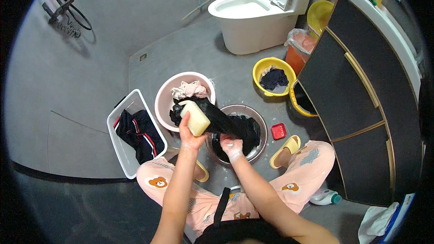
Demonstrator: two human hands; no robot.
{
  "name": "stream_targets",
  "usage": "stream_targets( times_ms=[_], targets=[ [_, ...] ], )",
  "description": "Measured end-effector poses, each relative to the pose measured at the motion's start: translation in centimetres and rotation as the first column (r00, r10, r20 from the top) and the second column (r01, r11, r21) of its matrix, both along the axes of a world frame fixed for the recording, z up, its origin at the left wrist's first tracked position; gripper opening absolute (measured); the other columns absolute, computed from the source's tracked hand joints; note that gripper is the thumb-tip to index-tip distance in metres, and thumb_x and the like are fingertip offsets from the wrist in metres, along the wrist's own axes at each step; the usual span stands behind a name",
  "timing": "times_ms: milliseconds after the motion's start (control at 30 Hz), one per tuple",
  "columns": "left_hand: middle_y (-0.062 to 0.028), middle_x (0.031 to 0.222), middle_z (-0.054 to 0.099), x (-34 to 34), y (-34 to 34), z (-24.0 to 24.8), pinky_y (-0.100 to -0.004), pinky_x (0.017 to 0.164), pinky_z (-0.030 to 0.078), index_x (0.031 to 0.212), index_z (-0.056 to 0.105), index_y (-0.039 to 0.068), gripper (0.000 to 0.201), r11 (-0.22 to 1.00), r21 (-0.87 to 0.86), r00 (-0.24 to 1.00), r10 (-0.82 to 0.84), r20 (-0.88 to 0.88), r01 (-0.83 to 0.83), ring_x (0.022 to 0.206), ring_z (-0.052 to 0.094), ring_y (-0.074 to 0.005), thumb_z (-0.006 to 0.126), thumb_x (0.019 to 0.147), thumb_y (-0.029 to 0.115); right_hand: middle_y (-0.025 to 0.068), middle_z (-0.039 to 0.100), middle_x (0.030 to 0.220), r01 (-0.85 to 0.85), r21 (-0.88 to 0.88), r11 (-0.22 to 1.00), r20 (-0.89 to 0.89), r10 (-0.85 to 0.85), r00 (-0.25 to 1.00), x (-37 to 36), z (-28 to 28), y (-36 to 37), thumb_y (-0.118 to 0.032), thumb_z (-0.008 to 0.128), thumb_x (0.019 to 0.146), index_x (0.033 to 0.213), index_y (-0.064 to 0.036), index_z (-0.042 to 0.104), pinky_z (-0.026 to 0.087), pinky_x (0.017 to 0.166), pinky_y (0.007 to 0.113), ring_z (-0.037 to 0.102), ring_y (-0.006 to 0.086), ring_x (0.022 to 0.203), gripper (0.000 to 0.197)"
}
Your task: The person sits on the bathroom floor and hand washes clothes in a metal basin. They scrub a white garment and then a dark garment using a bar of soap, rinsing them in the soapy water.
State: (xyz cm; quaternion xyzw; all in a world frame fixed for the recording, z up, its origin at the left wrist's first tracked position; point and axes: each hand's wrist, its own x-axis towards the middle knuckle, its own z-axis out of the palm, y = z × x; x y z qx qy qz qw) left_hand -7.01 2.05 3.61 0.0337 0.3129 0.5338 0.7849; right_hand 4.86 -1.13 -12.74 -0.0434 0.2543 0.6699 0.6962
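Note:
My left hand point(191, 136) grips a large pale yellow bar of soap point(196, 118) above the gap between two basins. A wet black garment point(217, 116) stretches behind the soap, from the pink basin point(159, 104) down into the metal basin point(264, 131). At the metal basin, my right hand point(231, 146) is closed on the black garment, its fingers partly hidden by the cloth. White suds show on this hand and in the basin. A pale pink cloth point(187, 90) lies in the pink basin.
A white basket point(120, 151) with dark striped clothes stands left. Right of the metal basin lies a red soap dish point(278, 131). A yellow basin point(256, 73) holds dark cloth farther off, before the toilet point(244, 31). A dark cabinet point(357, 108) bounds the right; a white bottle point(323, 197) lies near it.

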Motion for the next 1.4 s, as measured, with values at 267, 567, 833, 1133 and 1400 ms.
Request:
stream_targets(
  times_ms=[267,567,833,1133,1400],
  targets=[
    [-0.0044,0.093,0.059,-3.6,1.5,-5.5,-0.0446,0.078,0.041,0.102,0.053,0.013,0.035,1.000,-0.020,0.973,-0.009,-0.231,0.005,0.085,0.056,-0.0239,0.059,0.073,0.030,0.0157,0.051,0.112,-0.176,-0.245,0.954,0.142,0.215,0.966,5.6,3.2,-2.8,-0.013,0.030,0.081,0.109,-0.0005,0.046,0.036,0.092,0.048,0.048,0.0319,0.105,0.035],
    [-0.0084,0.098,0.056,4.1,-0.9,-6.0,-0.0307,0.077,0.045,0.118,0.046,0.006,0.057,0.938,0.177,0.572,-0.027,-0.820,0.298,0.087,0.054,-0.0160,0.070,0.066,0.012,0.0168,0.055,0.103,-0.240,-0.289,0.927,0.947,0.241,-0.212,9.5,4.6,-2.8,-0.005,0.046,0.079,0.104,0.0007,0.050,0.043,0.081,0.036,0.055,0.0275,0.092,0.025],
    [-0.0116,0.128,0.035,8.6,-4.7,-7.3,-0.0261,0.098,0.022,0.135,0.013,0.008,0.054,0.823,0.360,0.638,-0.004,-0.770,0.439,0.116,0.033,-0.0178,0.034,0.091,0.030,0.0087,0.054,0.106,-0.180,-0.152,0.972,0.940,0.198,0.277,5.0,4.1,-2.8,-0.024,0.032,0.087,0.115,-0.0023,0.045,0.038,0.089,0.031,0.051,0.0236,0.098,0.038],
    [-0.0224,0.136,0.012,11.0,-6.3,-8.2,-0.0359,0.103,0.012,0.132,0.011,-0.001,0.055,0.713,0.436,0.349,0.277,-0.895,0.549,0.127,0.014,-0.0327,0.031,0.090,0.029,0.0066,0.047,0.116,-0.236,-0.016,0.972,0.912,0.111,0.396,6.8,2.2,-3.5,-0.032,0.038,0.088,0.121,-0.0044,0.039,0.037,0.090,0.031,0.048,0.0184,0.103,0.043],
    [-0.0106,0.106,0.050,9.2,-2.1,-8.5,-0.0262,0.086,0.037,0.128,0.031,0.007,0.052,0.935,0.216,0.867,-0.152,-0.474,0.282,0.096,0.049,-0.0146,0.048,0.086,0.032,0.0083,0.048,0.115,-0.284,-0.107,0.953,0.994,0.096,-0.053,4.6,2.8,-5.2,-0.020,0.030,0.087,0.118,-0.0011,0.042,0.034,0.092,0.030,0.045,0.0195,0.106,0.038]
  ],
)
